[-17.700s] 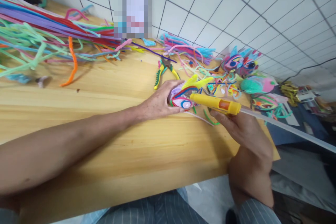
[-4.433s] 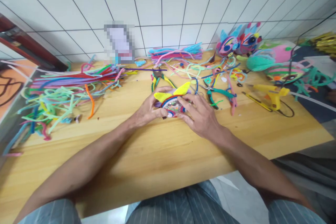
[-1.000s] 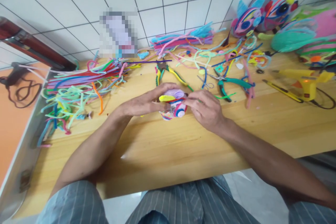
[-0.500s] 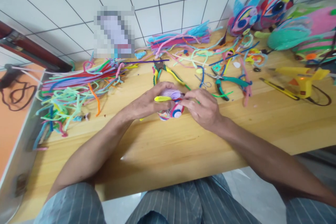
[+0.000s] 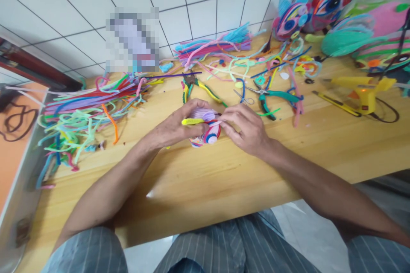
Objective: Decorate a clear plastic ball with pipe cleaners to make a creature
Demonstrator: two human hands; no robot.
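A small colourful pipe-cleaner figure (image 5: 211, 137) with a round blue and pink eye is held above the wooden table (image 5: 205, 179). My left hand (image 5: 179, 127) wraps round it from the left, and a yellow piece (image 5: 192, 121) sticks out beside the thumb. On the figure's right side, my right hand (image 5: 244, 128) pinches at a pinkish strip near its top. The fingertips of both hands are close together, and part of the figure is hidden behind them.
Yellow-green pliers (image 5: 191, 82) lie behind my hands. Teal pliers (image 5: 265, 96), small scissors (image 5: 245, 98), a yellow cutter (image 5: 336, 104) and a glue gun (image 5: 365, 91) lie rightward. Pipe cleaners (image 5: 80, 113) cover the left; finished figures (image 5: 293, 21) stand at the back right.
The view has shifted slightly, so table items appear a little further left. My right fingers have moved slightly at the figure's top, where a pinkish strip now shows. Both hands keep their hold.
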